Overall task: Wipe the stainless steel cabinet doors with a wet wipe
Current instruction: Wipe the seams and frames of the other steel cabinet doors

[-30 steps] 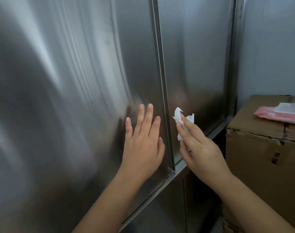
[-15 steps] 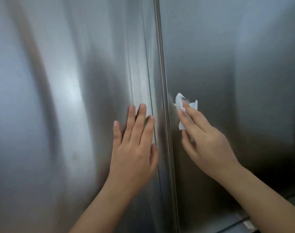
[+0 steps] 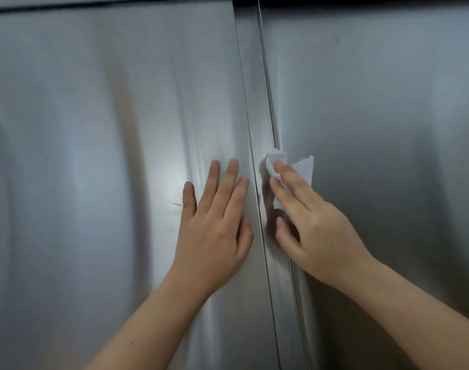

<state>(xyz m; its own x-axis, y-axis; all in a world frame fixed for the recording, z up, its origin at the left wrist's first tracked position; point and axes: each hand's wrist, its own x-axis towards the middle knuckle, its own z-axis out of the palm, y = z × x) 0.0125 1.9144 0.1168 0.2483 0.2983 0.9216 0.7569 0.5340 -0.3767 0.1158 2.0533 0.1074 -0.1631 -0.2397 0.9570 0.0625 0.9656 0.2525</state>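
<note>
Two big steel doors fill the view: the left cabinet door (image 3: 94,156) and the right cabinet door (image 3: 388,129), which meet at a thin seam (image 3: 265,102). The left hand (image 3: 214,222) lies flat on the left door beside the seam, its fingers straight and holding nothing. The right hand (image 3: 316,231) presses the wet wipe (image 3: 304,170) against the right door, right by the seam, with straight fingers on top of it. I think the job is only partly done, as a small mark (image 3: 177,202) shows by the left hand. The shine makes clean parts hard to tell. The doors' bottoms and outer sides are cut off, and the fingers hide much of the wipe.
</note>
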